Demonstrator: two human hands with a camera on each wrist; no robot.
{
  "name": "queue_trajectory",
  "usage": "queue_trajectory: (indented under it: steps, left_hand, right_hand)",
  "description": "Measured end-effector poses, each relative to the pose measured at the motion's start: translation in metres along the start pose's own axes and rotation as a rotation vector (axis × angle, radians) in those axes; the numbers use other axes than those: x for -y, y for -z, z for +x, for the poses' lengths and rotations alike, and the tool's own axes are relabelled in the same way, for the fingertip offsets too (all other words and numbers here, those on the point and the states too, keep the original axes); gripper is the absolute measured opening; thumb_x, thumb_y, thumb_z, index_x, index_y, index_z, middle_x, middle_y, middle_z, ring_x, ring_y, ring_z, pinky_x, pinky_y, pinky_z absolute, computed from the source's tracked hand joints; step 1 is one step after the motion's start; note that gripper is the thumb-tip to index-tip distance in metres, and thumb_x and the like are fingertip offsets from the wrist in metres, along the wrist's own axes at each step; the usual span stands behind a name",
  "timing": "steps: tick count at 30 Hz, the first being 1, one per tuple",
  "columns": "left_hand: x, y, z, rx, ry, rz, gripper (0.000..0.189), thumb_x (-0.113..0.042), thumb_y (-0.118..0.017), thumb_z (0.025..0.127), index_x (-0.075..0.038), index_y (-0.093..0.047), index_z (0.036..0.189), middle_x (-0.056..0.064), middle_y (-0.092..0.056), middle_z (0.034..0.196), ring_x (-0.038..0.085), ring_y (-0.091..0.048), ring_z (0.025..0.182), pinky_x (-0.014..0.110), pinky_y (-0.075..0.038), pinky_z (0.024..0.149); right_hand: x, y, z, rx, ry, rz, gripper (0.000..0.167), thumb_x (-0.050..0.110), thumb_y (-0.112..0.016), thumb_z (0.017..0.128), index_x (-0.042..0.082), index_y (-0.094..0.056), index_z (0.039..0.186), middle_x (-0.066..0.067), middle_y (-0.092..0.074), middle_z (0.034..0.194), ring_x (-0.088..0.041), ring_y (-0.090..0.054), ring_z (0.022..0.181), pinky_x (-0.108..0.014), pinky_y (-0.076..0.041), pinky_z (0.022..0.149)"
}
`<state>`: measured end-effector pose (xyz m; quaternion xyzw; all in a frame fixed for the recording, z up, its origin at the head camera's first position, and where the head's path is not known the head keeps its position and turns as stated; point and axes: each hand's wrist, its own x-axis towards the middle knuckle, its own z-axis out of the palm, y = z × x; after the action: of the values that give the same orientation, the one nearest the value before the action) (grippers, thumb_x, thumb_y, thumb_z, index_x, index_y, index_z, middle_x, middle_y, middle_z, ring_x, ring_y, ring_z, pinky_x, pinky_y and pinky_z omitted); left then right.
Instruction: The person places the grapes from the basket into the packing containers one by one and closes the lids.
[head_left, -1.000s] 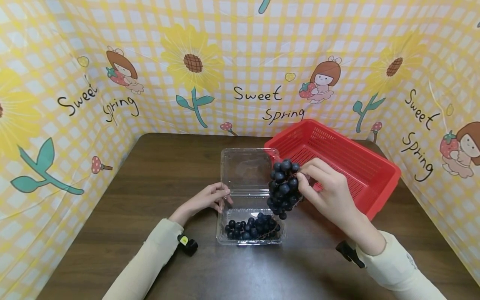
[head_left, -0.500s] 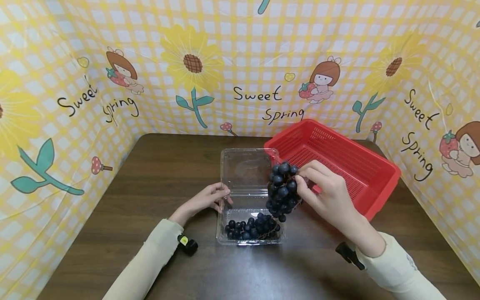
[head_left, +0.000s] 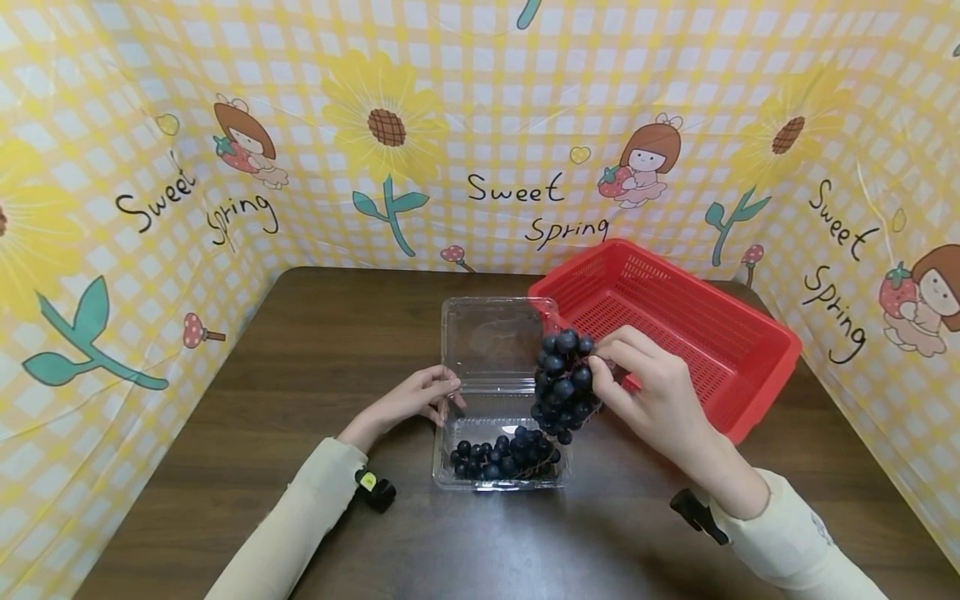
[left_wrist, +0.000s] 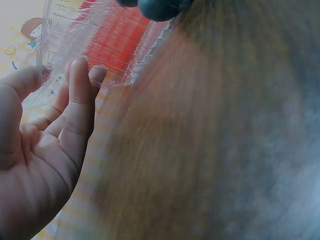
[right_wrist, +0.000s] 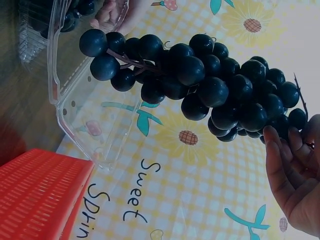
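My right hand (head_left: 654,392) pinches a bunch of dark grapes (head_left: 562,387) by its stem end. The bunch hangs above the right side of a clear plastic clamshell box (head_left: 442,467), whose lid (head_left: 491,342) is folded back. More dark grapes (head_left: 504,454) lie in the box. At the box's left side, my left hand (head_left: 412,396) holds its edge; in the left wrist view the thumb (left_wrist: 32,82) and fingers (left_wrist: 80,100) stand on either side of the clear wall. The right wrist view shows the bunch (right_wrist: 200,85) stretched out from the fingertips (right_wrist: 272,137).
A red slotted plastic basket (head_left: 757,383) stands behind and right of the box, near my right hand. The lid's right corner overlaps the basket's near left corner in view. All rest on a dark wooden table (head_left: 337,325), enclosed by a yellow checked cloth (head_left: 480,125).
My right hand and the hanging grapes have shifted slightly left and down toward the box. The left hand, box and basket have stayed in place.
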<state>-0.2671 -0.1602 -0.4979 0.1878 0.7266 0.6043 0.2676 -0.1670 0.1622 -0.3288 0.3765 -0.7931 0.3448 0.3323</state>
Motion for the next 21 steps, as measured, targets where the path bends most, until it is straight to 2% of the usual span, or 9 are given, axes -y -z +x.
queue_trajectory:
  steps: [21]
  left_hand:
    - [0.0006, 0.0004, 0.0006, 0.003, -0.003, -0.001, 0.036, -0.031, -0.048, 0.098, 0.002, -0.044, 0.113, 0.024, -0.065, 0.102, 0.013, -0.058, 0.058, 0.031, -0.055, 0.057]
  right_hand:
    - [0.0034, -0.0015, -0.0058, 0.008, 0.015, 0.012, 0.007, 0.012, -0.058, 0.083, 0.012, -0.065, 0.082, 0.003, -0.06, 0.084, -0.005, -0.051, 0.07, -0.014, -0.048, 0.06]
